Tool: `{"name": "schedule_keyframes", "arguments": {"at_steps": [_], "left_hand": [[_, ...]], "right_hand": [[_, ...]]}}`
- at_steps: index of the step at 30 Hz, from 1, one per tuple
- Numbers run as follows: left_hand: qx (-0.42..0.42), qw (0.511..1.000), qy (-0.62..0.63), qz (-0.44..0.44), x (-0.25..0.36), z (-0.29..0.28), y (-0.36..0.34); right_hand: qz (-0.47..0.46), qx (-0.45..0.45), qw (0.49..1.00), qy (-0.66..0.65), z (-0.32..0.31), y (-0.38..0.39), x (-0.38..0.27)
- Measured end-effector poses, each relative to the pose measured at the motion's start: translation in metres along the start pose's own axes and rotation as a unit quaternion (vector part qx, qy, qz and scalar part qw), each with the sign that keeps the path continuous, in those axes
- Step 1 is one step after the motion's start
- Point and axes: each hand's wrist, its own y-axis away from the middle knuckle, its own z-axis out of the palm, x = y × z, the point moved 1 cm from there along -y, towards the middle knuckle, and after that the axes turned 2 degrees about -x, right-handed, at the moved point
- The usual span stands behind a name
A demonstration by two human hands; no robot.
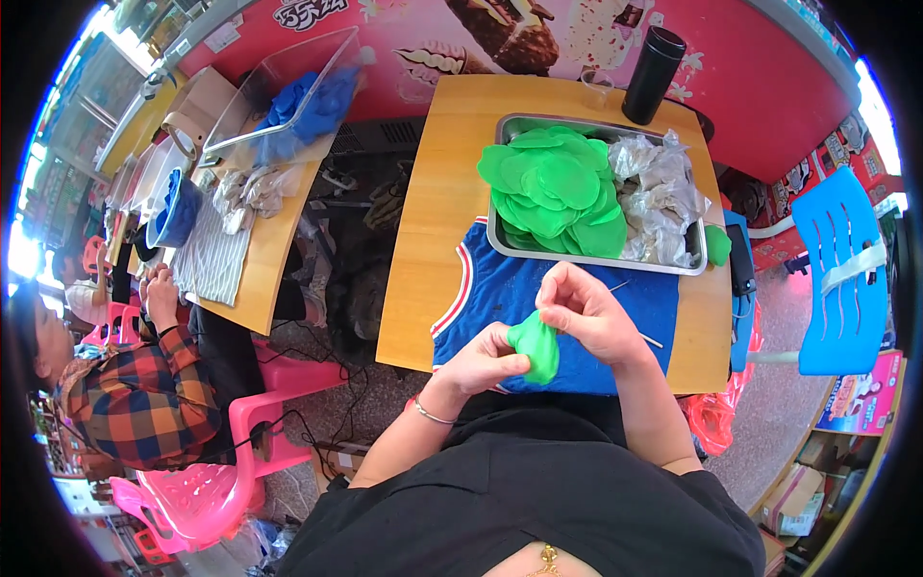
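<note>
My left hand (479, 362), with a bracelet at the wrist, grips a bunched, thin green petal-like piece (538, 354) between thumb and fingers. At its upper edge the fingers of my right hand (594, 313) are pinched together; whether they hold the piece's edge or something small is hard to see. Both hands are over a blue cloth (471, 298) with red-and-white trim, spread on the wooden table (409, 288). Beyond them, a metal tray (596, 261) bears a heap of flat green pieces (553, 183) beside crumpled clear bags (659, 197). A thin white stick (651, 340) lies on the cloth.
A black bottle (656, 77) and a clear cup (597, 88) stand at the table's far edge. To the right is a blue chair (836, 279). At left, a person in a plaid shirt (135, 404) sits on a pink chair (216, 490) by another table holding bins of blue pieces (303, 101).
</note>
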Motion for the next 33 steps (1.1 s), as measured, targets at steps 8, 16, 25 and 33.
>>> {"name": "schedule_keyframes", "arguments": {"at_steps": [8, 16, 25, 33], "left_hand": [[0.177, 0.956, -0.212, 0.100, 0.002, 0.014, -0.006], [0.214, 0.945, -0.217, 0.122, -0.003, 0.014, -0.009], [0.209, 0.968, 0.065, 0.125, -0.007, 0.016, -0.013], [0.258, 0.954, 0.053, 0.142, -0.010, 0.012, -0.014]], "right_hand": [[-0.025, 0.136, 0.987, 0.078, -0.009, 0.013, 0.015], [-0.024, 0.154, 0.985, 0.081, 0.001, 0.017, 0.021], [-0.035, 0.135, 0.970, 0.197, 0.000, 0.016, 0.015], [-0.006, 0.127, 0.977, 0.171, -0.004, 0.014, 0.014]]}}
